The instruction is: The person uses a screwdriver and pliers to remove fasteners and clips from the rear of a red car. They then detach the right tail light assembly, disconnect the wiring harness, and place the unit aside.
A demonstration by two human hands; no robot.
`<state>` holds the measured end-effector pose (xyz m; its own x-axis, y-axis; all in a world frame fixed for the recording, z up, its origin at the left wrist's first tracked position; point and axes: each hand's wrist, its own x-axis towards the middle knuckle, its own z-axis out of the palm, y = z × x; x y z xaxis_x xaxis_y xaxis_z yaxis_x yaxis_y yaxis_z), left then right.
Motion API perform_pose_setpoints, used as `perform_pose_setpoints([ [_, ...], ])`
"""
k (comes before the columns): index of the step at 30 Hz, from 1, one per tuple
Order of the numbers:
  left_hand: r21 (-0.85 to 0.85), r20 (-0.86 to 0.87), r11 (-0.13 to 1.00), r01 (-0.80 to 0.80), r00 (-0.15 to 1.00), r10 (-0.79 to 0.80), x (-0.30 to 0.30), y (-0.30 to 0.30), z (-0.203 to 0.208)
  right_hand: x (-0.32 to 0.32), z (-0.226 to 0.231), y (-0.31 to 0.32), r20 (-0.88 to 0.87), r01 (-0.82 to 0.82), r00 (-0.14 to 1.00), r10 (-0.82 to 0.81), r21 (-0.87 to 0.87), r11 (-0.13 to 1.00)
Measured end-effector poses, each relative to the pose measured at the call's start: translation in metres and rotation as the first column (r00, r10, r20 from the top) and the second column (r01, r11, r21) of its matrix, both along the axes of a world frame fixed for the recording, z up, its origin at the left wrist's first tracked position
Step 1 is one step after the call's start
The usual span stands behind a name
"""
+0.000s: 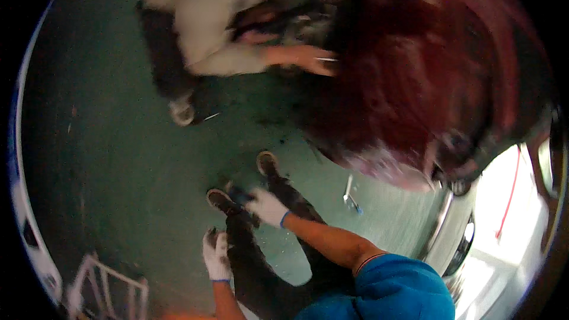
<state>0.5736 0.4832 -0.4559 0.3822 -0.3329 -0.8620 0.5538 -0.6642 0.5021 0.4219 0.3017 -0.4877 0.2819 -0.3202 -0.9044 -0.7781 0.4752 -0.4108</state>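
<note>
My right hand point(268, 207), in a white work glove with a blue cuff, is over my shins. Its fingers are closed around a dark, blurred object point(238, 194) whose kind I cannot make out. Beside my left leg hangs my left hand point(216, 256), in a similar glove with dark patches at the fingers. Those fingers look loosely bent and apart, with nothing visible in them. Ahead to the right is a dark red car body point(409, 95), smeared by motion.
Another person in a light top point(216, 18) leans over the car's far side, one hand point(308, 59) on it. A metal tool point(348, 188) lies on the green floor point(118, 160) near the car. A white metal frame point(109, 284) stands at the lower left. Another vehicle point(456, 249) is at right.
</note>
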Motion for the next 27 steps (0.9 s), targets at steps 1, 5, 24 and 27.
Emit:
perform_pose_setpoints([
  [1,-0.099,-0.052,0.994,0.051,0.997,-0.056,-0.011,-0.026,0.022,-0.019,0.031,0.025,0.057,-0.114,0.989,0.134,-0.273,0.955],
  [5,-0.391,-0.239,0.905,0.169,0.93,-0.278,-0.053,-0.067,0.103,-0.063,0.173,0.06,0.155,0.071,0.988,-0.01,-0.393,0.917],
  [24,-0.436,0.511,0.428,0.792,0.609,-0.607,-0.399,-0.203,0.312,-0.433,0.356,-0.021,0.544,0.48,0.713,-0.443,0.081,0.873],
  [27,-0.27,0.697,0.426,0.864,0.481,-0.533,-0.428,-0.232,0.34,-0.451,0.344,-0.043,0.629,0.553,0.627,-0.46,0.056,0.831],
])
